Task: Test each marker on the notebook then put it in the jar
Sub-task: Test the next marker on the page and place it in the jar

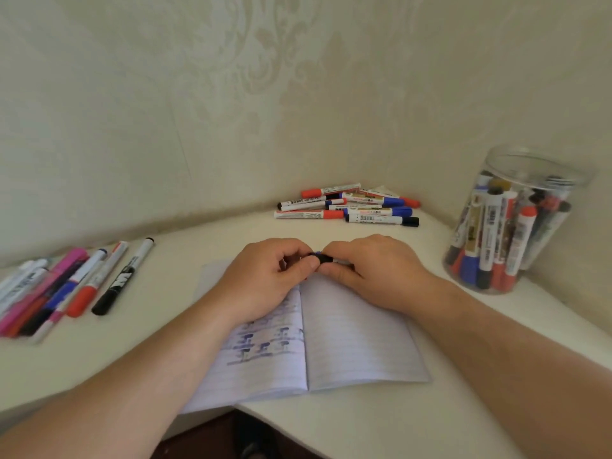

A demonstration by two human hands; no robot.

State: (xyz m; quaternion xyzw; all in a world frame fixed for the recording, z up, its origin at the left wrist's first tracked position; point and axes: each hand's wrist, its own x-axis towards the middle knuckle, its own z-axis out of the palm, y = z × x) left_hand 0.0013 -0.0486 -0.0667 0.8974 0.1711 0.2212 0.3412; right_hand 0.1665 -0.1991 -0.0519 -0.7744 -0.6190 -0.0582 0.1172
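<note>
An open lined notebook [347,339] lies on the white desk, its left page covered with blue and purple test marks. Above its top edge both hands meet on one marker [322,258], of which only a dark cap end shows between the fingers. My left hand [265,276] pinches the dark cap end. My right hand [371,270] grips the marker's body, which is mostly hidden. A clear plastic jar [510,223] stands at the right, holding several markers upright.
A pile of red, blue and black capped markers [347,207] lies in the far corner by the wall. Another row of markers and pens [63,286] lies at the left. The desk's front edge [265,414] curves inward just below the notebook.
</note>
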